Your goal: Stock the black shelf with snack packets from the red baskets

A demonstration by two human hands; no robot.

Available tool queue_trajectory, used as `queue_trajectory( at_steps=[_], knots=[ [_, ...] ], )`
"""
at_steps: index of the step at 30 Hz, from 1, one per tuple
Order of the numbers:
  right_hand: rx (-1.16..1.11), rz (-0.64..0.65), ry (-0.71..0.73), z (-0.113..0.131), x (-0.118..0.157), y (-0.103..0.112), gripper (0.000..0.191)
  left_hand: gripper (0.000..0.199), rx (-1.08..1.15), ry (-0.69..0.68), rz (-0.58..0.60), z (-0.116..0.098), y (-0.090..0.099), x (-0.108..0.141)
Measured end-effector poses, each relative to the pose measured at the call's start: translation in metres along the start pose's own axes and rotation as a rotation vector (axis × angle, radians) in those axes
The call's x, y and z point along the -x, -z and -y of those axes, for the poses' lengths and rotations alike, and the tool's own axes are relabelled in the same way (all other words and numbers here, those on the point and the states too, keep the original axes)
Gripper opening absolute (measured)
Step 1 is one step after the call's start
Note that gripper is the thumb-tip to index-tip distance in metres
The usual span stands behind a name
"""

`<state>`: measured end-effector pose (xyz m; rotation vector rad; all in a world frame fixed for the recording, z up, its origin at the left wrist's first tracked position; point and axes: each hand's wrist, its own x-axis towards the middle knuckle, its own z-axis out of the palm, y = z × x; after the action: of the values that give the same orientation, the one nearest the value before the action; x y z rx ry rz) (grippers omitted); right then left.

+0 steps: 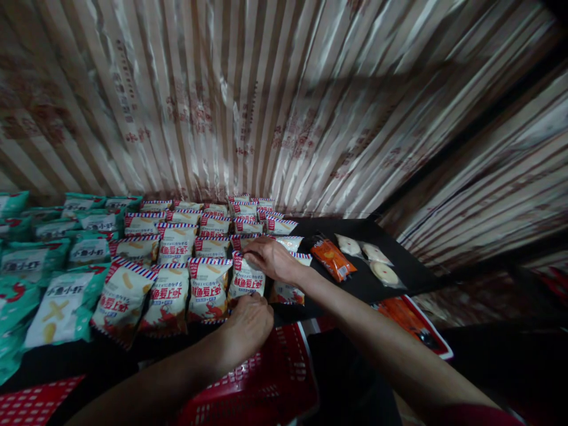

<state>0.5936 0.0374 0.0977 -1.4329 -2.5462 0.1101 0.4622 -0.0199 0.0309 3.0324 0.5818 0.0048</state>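
Note:
Rows of white snack bags with striped tops stand on a black surface. One such snack bag [247, 279] is in the front row, between my two hands. My right hand [271, 259] has its fingers closed at the bag's top edge. My left hand [251, 319] is closed at the lower edge of the same bag, over the rim of the red basket. Another white bag [209, 290] stands just left of it, and one more [287, 292] lies partly behind my right wrist.
Green snack bags [62, 302] fill the left side. An orange packet [332, 257] and flat clear-wrapped round items [384, 273] lie at right. A red basket [284, 378] is below, and a red tray [426, 325] holds orange packets. A striped plastic sheet [213, 106] hangs behind.

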Motion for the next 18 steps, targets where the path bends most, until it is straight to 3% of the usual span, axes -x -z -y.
queue_trajectory(
  at_steps=[4,8,13,18],
  knots=[
    [0.159,-0.041,-0.028,-0.005,-0.013,0.005,0.021,0.023,0.025,0.015,0.025,-0.002,0.003,0.001],
    [0.292,0.066,-0.058,-0.009,-0.030,0.007,0.024,0.021,0.020,0.024,0.060,-0.004,0.011,0.003],
    [0.317,0.193,-0.151,-0.011,-0.044,0.004,0.023,0.021,0.003,0.018,0.053,-0.005,0.012,0.003],
    [0.336,0.170,-0.227,-0.011,-0.047,0.002,0.029,0.022,-0.009,0.040,0.068,-0.005,0.007,0.001]
  ],
)
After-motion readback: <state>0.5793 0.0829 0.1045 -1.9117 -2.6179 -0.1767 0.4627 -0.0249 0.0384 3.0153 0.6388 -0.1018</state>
